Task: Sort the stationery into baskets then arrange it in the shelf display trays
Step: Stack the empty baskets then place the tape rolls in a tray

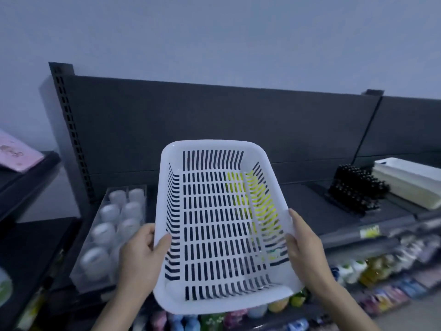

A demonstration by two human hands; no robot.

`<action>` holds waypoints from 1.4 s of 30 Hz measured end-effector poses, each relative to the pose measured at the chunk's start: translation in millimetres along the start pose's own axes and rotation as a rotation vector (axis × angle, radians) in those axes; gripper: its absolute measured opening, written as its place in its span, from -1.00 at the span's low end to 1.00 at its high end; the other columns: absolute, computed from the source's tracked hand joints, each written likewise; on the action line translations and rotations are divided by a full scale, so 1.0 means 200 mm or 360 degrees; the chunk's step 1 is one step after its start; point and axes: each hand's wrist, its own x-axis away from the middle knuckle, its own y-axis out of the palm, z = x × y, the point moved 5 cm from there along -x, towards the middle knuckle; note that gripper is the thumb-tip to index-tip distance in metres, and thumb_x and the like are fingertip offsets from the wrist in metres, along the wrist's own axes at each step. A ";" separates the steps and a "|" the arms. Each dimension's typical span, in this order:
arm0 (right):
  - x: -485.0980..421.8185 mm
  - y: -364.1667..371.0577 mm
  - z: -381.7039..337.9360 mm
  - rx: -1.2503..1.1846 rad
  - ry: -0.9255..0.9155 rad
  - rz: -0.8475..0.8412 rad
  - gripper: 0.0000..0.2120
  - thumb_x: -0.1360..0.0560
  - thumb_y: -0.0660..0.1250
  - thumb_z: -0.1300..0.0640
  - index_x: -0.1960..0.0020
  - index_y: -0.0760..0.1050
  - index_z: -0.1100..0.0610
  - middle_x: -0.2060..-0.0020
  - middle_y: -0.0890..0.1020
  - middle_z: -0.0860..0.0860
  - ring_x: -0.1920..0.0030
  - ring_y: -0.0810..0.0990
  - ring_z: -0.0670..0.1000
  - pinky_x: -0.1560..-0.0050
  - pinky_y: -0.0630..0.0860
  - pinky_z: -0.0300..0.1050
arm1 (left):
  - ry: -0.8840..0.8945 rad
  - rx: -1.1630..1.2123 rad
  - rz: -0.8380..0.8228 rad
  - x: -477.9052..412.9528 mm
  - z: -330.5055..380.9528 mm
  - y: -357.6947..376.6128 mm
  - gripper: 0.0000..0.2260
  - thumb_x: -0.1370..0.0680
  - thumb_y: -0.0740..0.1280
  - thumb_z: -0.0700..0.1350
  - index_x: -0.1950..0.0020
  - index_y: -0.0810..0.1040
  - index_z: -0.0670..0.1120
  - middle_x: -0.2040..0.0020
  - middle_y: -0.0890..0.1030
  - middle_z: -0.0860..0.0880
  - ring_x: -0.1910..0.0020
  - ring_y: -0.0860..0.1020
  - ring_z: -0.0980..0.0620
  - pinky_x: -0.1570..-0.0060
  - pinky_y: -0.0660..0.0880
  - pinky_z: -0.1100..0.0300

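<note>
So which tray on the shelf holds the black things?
The right-hand tray, beside the white stack; the left tray holds white rolls.

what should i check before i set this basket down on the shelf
1. Left hand grips the white basket at its left rim: ok.
2. Right hand holds the right rim: ok.
3. Basket empty: ok, yellow shows only through the slots.
4. Basket level: not ok, it tilts with its open side toward the camera.
5. Landing spot on the shelf: cannot tell, the basket hides it.
6. Clear tray of white rolls lies close beside the left hand; clearance: cannot tell.
</note>
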 end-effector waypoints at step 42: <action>-0.68 -2.64 2.71 -0.0231 0.0842 0.0920 -0.59 -0.55 0.22 0.29 -0.38 0.32 0.15 0.07 0.53 -0.04 0.18 0.53 -0.07 0.29 0.44 -0.17 | 0.0269 0.0192 -0.0929 0.39 1.43 3.98 -0.96 -0.51 0.33 -0.20 0.14 0.50 -0.13 0.21 0.60 0.01 0.25 0.58 0.03 0.32 0.46 0.15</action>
